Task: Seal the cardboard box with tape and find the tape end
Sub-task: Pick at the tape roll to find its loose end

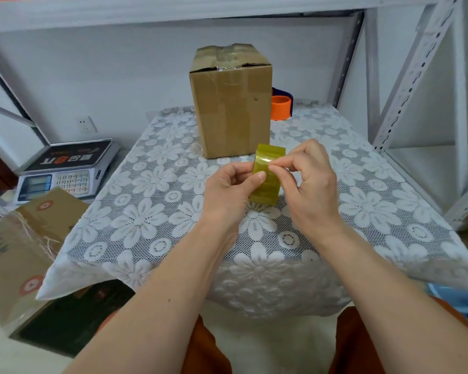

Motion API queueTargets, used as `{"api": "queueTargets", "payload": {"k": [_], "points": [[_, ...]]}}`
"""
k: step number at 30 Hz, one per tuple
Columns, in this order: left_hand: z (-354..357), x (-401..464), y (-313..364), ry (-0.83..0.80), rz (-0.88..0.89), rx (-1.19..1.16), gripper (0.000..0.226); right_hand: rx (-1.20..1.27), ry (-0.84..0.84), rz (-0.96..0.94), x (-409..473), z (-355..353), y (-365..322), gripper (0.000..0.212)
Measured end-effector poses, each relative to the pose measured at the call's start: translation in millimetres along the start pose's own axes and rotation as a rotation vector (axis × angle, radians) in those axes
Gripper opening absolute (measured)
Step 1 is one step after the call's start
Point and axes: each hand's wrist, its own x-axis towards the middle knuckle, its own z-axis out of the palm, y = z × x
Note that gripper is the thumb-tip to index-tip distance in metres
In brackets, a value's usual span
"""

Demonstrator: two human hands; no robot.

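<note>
A yellowish roll of clear tape is held edge-on above the lace-covered table. My left hand grips the roll from the left, thumb lying across its outer face. My right hand pinches at the roll's surface with thumb and forefinger near its upper part. Behind the hands stands a tall cardboard box, upright, with clear tape strips over its top flaps and down its front; the top seam gapes slightly at the left.
An orange and dark tape dispenser sits behind the box on the right. A digital scale stands left of the table, with cardboard boxes below it. White metal shelf posts rise at the right.
</note>
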Motion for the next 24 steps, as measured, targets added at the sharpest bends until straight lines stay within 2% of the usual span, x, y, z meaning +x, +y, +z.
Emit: {"api": "queueTargets", "payload": {"k": [24], "points": [[0.8,-0.1,4.4,0.065,-0.054,-0.067,0.012,0.117,-0.180,0.109,-2.7,-5.0,-6.7,0.012]]}}
